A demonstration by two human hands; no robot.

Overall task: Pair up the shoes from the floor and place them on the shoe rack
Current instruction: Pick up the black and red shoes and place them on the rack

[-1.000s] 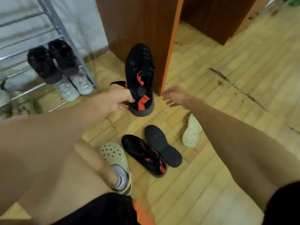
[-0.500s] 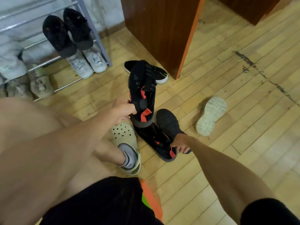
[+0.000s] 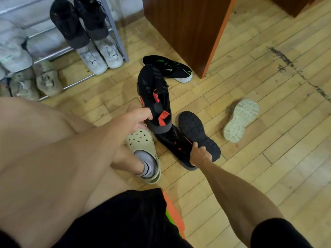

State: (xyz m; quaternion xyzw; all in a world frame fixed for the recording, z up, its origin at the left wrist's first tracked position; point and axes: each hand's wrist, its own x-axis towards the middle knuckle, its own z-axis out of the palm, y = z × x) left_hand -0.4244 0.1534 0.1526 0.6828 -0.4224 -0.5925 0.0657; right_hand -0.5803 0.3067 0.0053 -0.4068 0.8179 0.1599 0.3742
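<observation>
Four black shoes (image 3: 154, 97) off the rack, one pale shoe (image 3: 240, 120), two hands (image 3: 133, 119).

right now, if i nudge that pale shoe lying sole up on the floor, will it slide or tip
The pale shoe probably rocks or flops rather than slides, since it rests on its soft upper. Its thick lugged sole faces up, so it looks top-heavy. It likely stays stiff.
</observation>
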